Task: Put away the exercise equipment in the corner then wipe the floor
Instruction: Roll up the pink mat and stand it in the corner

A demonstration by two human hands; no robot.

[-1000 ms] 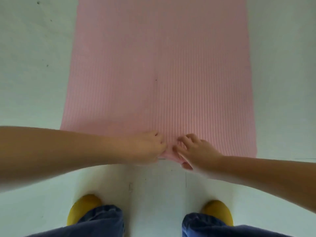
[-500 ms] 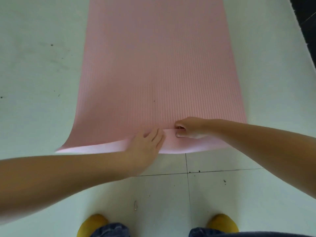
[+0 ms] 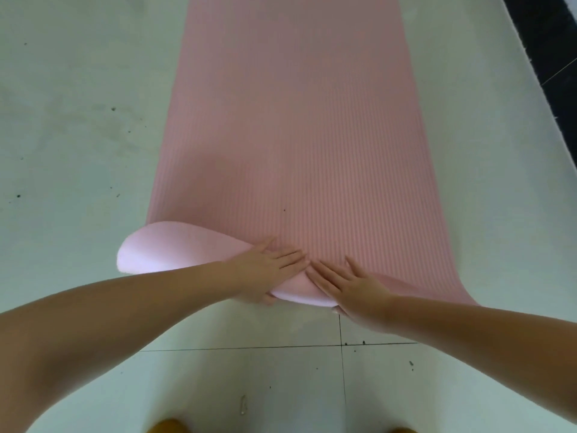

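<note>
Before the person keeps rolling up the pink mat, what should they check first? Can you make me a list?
1. Both hands on the fold: ok. The left hand and right hand press flat on the turned-over edge of the pink mat.
2. Fold even across the mat: not ok. The left corner flops out loose and wide; the middle is pressed tight.
3. Mat ahead lies flat: ok, no wrinkles show.
4. Mat top clean: mostly ok, one tiny dark speck.
5. Floor clean: not ok, dark specks and smudges show, so wiping is needed later.
6. Far end of the mat free: cannot tell, it runs out of view.
</note>
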